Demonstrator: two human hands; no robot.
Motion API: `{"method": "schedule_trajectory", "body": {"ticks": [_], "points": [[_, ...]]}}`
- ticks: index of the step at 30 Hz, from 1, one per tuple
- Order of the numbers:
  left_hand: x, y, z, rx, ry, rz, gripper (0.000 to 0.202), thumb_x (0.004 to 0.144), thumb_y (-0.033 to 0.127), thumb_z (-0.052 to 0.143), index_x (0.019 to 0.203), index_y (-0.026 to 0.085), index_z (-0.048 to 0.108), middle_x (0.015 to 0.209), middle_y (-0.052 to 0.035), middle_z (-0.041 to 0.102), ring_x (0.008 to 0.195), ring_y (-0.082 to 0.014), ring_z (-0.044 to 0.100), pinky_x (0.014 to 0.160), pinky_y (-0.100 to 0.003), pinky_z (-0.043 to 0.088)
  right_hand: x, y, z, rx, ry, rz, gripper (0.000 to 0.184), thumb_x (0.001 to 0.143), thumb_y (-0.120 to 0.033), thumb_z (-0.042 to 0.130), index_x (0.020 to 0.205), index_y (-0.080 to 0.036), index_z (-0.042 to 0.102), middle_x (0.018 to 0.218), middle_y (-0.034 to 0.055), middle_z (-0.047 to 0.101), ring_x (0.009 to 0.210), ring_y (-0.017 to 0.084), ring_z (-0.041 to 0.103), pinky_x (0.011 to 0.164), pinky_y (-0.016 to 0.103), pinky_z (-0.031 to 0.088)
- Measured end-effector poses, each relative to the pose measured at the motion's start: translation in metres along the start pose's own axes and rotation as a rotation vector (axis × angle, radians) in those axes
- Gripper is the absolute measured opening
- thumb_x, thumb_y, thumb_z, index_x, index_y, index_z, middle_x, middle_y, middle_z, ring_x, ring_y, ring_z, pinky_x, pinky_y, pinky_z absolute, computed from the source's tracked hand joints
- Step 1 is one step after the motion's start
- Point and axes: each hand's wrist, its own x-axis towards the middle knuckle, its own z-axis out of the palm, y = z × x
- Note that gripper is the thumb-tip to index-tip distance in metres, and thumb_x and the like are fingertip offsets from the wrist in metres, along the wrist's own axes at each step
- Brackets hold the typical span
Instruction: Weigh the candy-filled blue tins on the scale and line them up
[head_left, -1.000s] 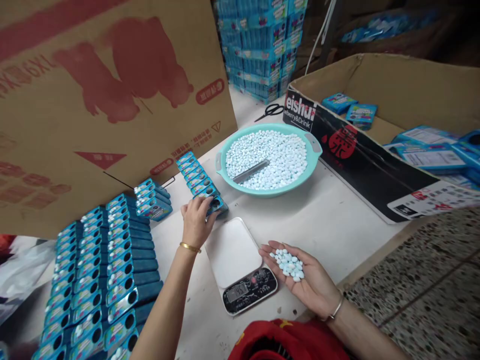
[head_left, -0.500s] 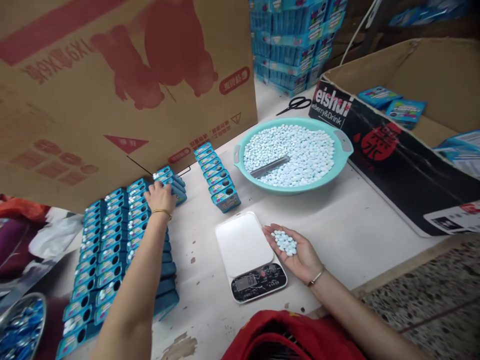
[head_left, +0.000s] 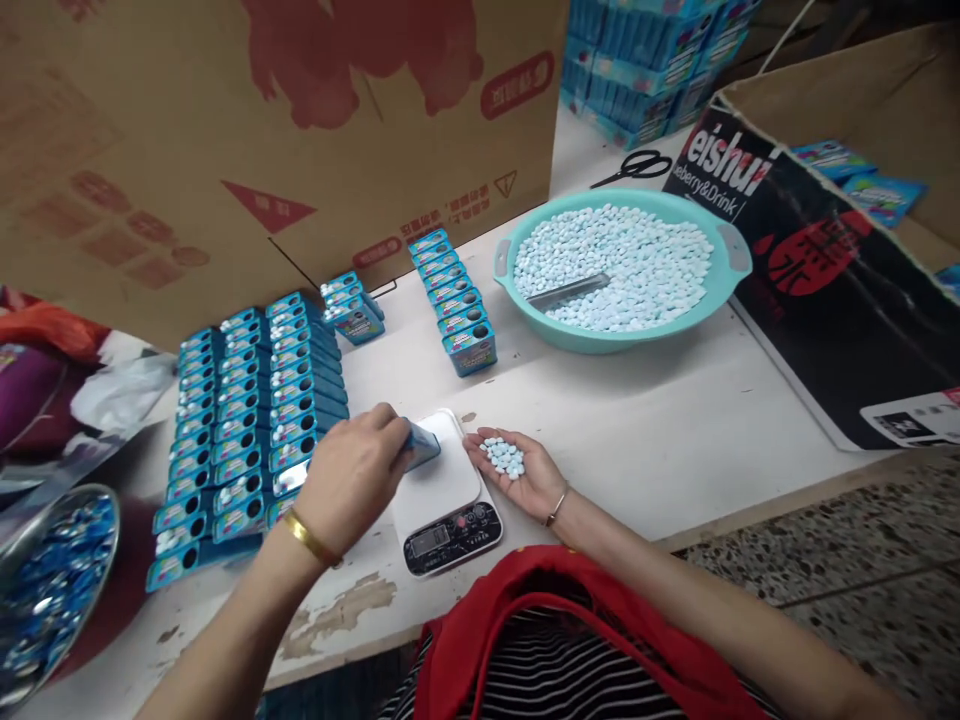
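My left hand (head_left: 364, 470) is closed around a small blue candy box (head_left: 422, 447), tilted above the left part of the white kitchen scale (head_left: 442, 490). Whether the box touches the scale's plate, I cannot tell. Palm up and cupped, my right hand (head_left: 529, 480) holds a small heap of pale blue candies (head_left: 501, 456) at the scale's right edge. Long rows of blue candy boxes (head_left: 240, 430) stand on the left. A shorter row of the same boxes (head_left: 454, 300) stands behind the scale.
A turquoise basin (head_left: 622, 335) of candies has a metal scoop (head_left: 570, 291) in it. Scissors (head_left: 637, 165) lie behind it. A large carton (head_left: 375, 130) walls off the back; a black-sided carton (head_left: 825, 300) stands right. A bowl of blue wrapped pieces (head_left: 60, 590) is at left.
My left hand has come from the boxes by the carton to the scale, bringing one box. My right hand still cups the candies beside the scale. The view has shifted.
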Motion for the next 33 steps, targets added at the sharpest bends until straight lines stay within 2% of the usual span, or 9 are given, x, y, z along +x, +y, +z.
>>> {"method": "schedule_trajectory", "body": {"ticks": [3, 6, 8, 11, 14, 18, 22, 29, 33], "points": [[-0.009, 0.013, 0.020, -0.017, -0.043, 0.007, 0.013, 0.085, 0.028, 0.056, 0.076, 0.019, 0.056, 0.082, -0.0054, 0.059, 0.069, -0.0185, 0.057, 0.059, -0.030, 0.040, -0.008, 0.001, -0.003, -0.018, 0.010, 0.000, 0.017, 0.082, -0.011, 0.050, 0.089, -0.007, 0.065, 0.088, 0.0138, 0.073, 0.084, 0.018, 0.071, 0.076, 0.027, 0.059], [-0.011, 0.013, 0.030, -0.027, -0.021, 0.032, 0.013, 0.086, 0.029, 0.057, 0.079, 0.018, 0.057, 0.085, -0.0063, 0.060, 0.073, -0.0194, 0.058, 0.061, -0.031, 0.041, -0.023, -0.003, -0.011, -0.034, 0.019, -0.043, 0.018, 0.082, -0.011, 0.050, 0.092, -0.007, 0.064, 0.093, 0.0151, 0.072, 0.089, 0.020, 0.071, 0.077, 0.027, 0.059], [-0.014, 0.012, 0.028, -0.068, 0.055, 0.061, 0.016, 0.086, 0.033, 0.058, 0.086, 0.017, 0.057, 0.091, -0.0071, 0.060, 0.079, -0.0199, 0.058, 0.065, -0.031, 0.043, -0.037, -0.004, -0.015, -0.035, 0.023, -0.074, 0.019, 0.082, -0.011, 0.050, 0.095, -0.007, 0.064, 0.096, 0.0152, 0.072, 0.094, 0.021, 0.069, 0.079, 0.028, 0.058], [-0.027, 0.023, 0.018, -0.178, 0.271, 0.019, 0.024, 0.086, 0.038, 0.057, 0.098, 0.017, 0.055, 0.096, -0.0079, 0.060, 0.085, -0.0202, 0.057, 0.070, -0.032, 0.044, -0.058, -0.003, -0.019, -0.039, 0.040, -0.097, 0.021, 0.083, -0.011, 0.049, 0.097, -0.008, 0.064, 0.098, 0.0147, 0.072, 0.099, 0.021, 0.068, 0.083, 0.030, 0.057], [-0.046, 0.060, 0.020, -0.380, 0.380, 0.037, 0.018, 0.090, 0.032, 0.051, 0.099, 0.016, 0.054, 0.089, -0.0057, 0.059, 0.079, -0.0161, 0.056, 0.068, -0.028, 0.046, -0.079, 0.004, -0.021, -0.051, 0.047, -0.080, 0.021, 0.084, -0.012, 0.048, 0.096, -0.007, 0.064, 0.096, 0.0150, 0.072, 0.095, 0.021, 0.069, 0.083, 0.030, 0.058], [-0.058, 0.127, 0.053, -0.527, 0.266, 0.188, 0.020, 0.091, 0.025, 0.046, 0.107, 0.015, 0.052, 0.100, -0.0086, 0.057, 0.088, -0.0170, 0.055, 0.072, -0.029, 0.049, -0.098, 0.021, -0.026, -0.076, 0.073, -0.005, 0.022, 0.086, -0.015, 0.047, 0.096, -0.010, 0.066, 0.085, 0.0090, 0.074, 0.079, 0.017, 0.071, 0.073, 0.028, 0.059], [-0.056, 0.162, 0.084, -0.467, 0.258, 0.175, 0.018, 0.093, 0.020, 0.038, 0.101, 0.015, 0.054, 0.096, -0.0073, 0.056, 0.082, -0.0170, 0.054, 0.069, -0.030, 0.050, -0.107, 0.036, -0.030, -0.033, 0.123, -0.016, 0.025, 0.087, -0.014, 0.043, 0.090, -0.013, 0.068, 0.090, 0.0089, 0.074, 0.094, 0.018, 0.069, 0.088, 0.034, 0.055], [-0.061, 0.149, 0.089, -0.458, 0.348, 0.226, 0.017, 0.090, 0.014, 0.039, 0.094, 0.014, 0.056, 0.092, -0.0078, 0.055, 0.078, -0.0164, 0.053, 0.063, -0.028, 0.047, -0.109, 0.053, -0.015, 0.041, 0.199, -0.094, 0.029, 0.088, -0.014, 0.038, 0.087, -0.015, 0.067, 0.090, 0.0077, 0.074, 0.103, 0.016, 0.066, 0.096, 0.035, 0.050], [-0.061, 0.138, 0.091, -0.479, 0.337, 0.237, 0.019, 0.091, 0.014, 0.037, 0.091, 0.013, 0.056, 0.087, -0.0078, 0.054, 0.075, -0.0166, 0.053, 0.057, -0.026, 0.044, -0.104, 0.063, -0.008, 0.064, 0.226, -0.113, 0.029, 0.088, -0.014, 0.038, 0.085, -0.015, 0.067, 0.092, 0.0084, 0.073, 0.105, 0.016, 0.065, 0.097, 0.034, 0.050]]}}
